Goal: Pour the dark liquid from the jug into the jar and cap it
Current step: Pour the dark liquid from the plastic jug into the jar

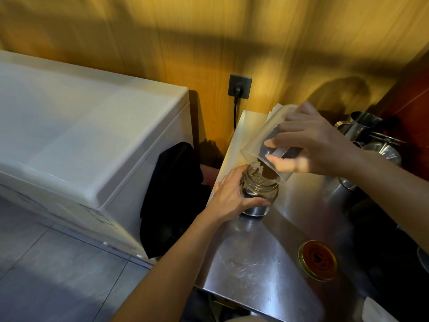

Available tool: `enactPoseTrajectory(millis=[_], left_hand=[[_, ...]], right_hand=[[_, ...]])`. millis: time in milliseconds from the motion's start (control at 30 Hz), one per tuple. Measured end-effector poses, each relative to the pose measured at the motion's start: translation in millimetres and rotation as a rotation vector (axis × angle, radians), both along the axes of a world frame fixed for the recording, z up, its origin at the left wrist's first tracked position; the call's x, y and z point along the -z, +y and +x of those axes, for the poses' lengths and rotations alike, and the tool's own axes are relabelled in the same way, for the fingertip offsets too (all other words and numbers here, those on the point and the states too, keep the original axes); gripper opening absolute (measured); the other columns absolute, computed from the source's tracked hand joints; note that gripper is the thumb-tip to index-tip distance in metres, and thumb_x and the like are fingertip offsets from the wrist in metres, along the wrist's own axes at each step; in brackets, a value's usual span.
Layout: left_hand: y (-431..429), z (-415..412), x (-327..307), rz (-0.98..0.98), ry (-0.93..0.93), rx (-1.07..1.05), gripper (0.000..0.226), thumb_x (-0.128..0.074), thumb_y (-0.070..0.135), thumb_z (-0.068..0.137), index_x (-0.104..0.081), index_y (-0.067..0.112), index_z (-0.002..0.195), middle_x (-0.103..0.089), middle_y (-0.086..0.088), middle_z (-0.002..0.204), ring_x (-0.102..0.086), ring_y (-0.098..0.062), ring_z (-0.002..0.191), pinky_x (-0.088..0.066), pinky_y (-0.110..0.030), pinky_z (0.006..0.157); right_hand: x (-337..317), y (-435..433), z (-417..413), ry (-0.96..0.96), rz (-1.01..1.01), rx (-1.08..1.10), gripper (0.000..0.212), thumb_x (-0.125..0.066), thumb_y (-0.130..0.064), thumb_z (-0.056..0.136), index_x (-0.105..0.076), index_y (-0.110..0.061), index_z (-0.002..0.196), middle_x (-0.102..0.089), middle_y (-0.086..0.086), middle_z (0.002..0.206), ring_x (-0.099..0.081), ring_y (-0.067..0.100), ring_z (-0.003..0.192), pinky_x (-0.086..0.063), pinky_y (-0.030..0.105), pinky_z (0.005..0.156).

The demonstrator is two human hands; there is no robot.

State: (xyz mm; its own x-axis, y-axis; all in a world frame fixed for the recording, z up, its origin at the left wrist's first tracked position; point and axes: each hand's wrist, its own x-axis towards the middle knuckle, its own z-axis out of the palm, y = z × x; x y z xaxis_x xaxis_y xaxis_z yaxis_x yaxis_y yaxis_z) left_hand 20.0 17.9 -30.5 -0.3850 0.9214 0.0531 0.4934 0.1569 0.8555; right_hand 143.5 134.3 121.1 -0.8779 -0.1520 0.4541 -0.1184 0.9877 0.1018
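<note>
A clear glass jar (261, 190) stands upright on the steel counter (253, 263), and my left hand (232, 196) is wrapped around its side. Above it, my right hand (308, 145) grips a translucent plastic jug (262, 135) tipped steeply, its lip over the jar's mouth. Dark contents show at the jug's lower edge and inside the jar. The jar's gold-rimmed lid (317, 260) with an orange top lies flat on the counter, nearer to me and to the right.
Metal pitchers and cups (364, 129) crowd the counter's back right. A white chest appliance (88, 135) stands to the left with a black cloth (171, 196) draped on its side. A wall socket with a plugged cable (239, 87) sits behind. A white paper (376, 310) lies at the lower right.
</note>
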Motion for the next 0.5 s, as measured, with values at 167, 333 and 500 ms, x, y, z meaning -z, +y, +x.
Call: enactPoseTrajectory(millis=[167, 333, 500], left_hand=[[0.1, 0.4, 0.6, 0.0, 0.003, 0.004, 0.092, -0.064, 0.075, 0.051, -0.035, 0.039, 0.131, -0.045, 0.009, 0.136, -0.037, -0.013, 0.126, -0.021, -0.034, 0.098], [-0.5, 0.4, 0.0, 0.001, 0.013, 0.006, 0.089, -0.066, 0.071, 0.055, -0.036, 0.038, 0.132, -0.045, 0.008, 0.136, -0.037, -0.013, 0.126, -0.02, -0.034, 0.097], [-0.7, 0.5, -0.9, -0.001, 0.023, 0.009, 0.089, -0.067, 0.068, 0.057, -0.035, 0.034, 0.133, -0.045, 0.006, 0.137, -0.038, -0.015, 0.126, -0.024, -0.037, 0.099]], right_hand=[[-0.8, 0.4, -1.0, 0.002, 0.04, 0.019, 0.026, -0.061, -0.027, 0.078, -0.066, -0.003, 0.072, -0.06, 0.01, 0.061, -0.051, 0.026, 0.059, -0.026, 0.034, 0.069], [-1.4, -3.0, -2.7, -0.001, 0.043, 0.008, 0.031, -0.055, -0.03, 0.08, -0.066, -0.002, 0.072, -0.057, 0.009, 0.058, -0.047, 0.026, 0.057, -0.027, 0.035, 0.067], [-1.7, -3.6, -2.3, 0.002, 0.046, -0.006, 0.025, -0.063, -0.026, 0.078, -0.066, -0.002, 0.072, -0.058, 0.009, 0.059, -0.049, 0.025, 0.058, -0.027, 0.035, 0.068]])
